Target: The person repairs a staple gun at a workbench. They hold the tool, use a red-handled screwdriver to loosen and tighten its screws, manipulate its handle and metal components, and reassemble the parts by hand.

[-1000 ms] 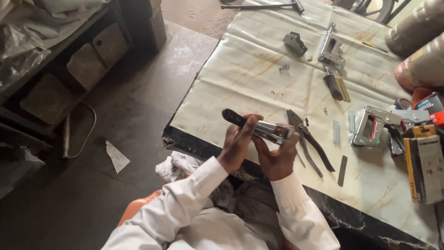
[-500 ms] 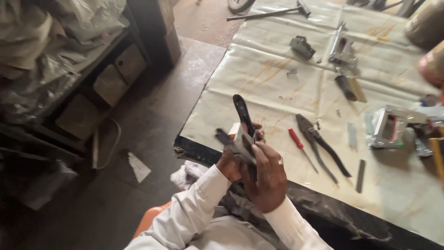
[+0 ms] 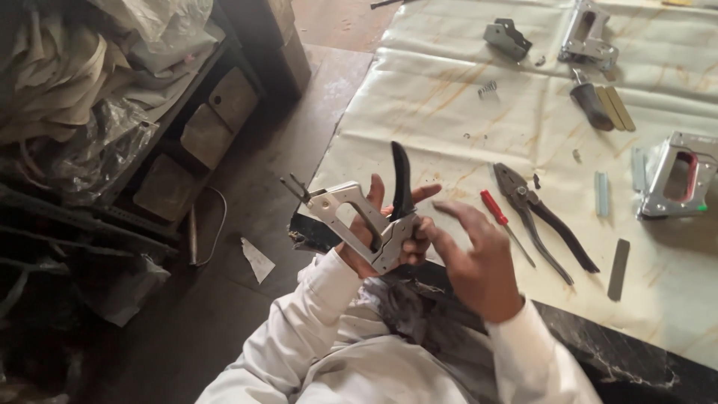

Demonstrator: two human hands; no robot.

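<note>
I see my left hand (image 3: pixel 374 232) gripping a metal staple gun (image 3: pixel 359 221) above the table's (image 3: pixel 419 97) near edge, its black lever raised upright. My right hand (image 3: pixel 471 254) touches the gun's end, fingers loosely spread, holding nothing. Right of it lie a red screwdriver (image 3: pixel 502 217) and pliers (image 3: pixel 542 217).

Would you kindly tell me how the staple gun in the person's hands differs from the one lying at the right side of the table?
The held staple gun is up off the table, gripped by the left hand, with its black lever swung up; the right hand touches it. The table staple gun lies flat on the pale sheet, untouched, and shows red inside its handle opening. Both have grey metal bodies with an open handle loop.
</note>
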